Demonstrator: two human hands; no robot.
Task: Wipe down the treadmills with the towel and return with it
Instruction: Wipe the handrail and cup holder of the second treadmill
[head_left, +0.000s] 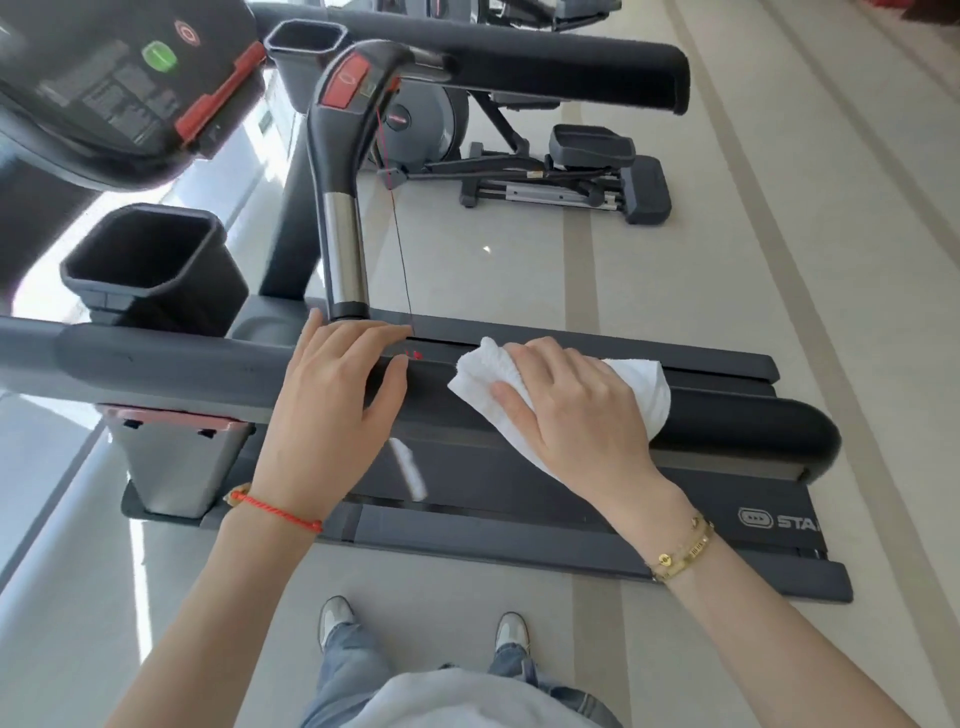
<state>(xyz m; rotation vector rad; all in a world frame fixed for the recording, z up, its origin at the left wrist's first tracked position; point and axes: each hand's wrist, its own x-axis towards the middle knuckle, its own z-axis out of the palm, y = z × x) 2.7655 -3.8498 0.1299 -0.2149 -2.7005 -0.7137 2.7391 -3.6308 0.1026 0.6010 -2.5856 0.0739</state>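
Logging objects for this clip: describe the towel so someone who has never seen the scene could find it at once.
Start at the near treadmill and follow its padded black side handrail across the middle of the view. Draped over that rail, under the flat right hand, lies the towel. It is the only white, ribbed cloth among dark grey and black machine parts; the left hand rests bare on the rail beside it.

Towel (561, 387) laid on near handrail (727, 421) of treadmill (571, 530), under right hand (576, 415). Left hand (337, 384) rested on same rail, just left. Cup holder (150, 260) further left; elliptical trainer (561, 166) stood beyond treadmill.
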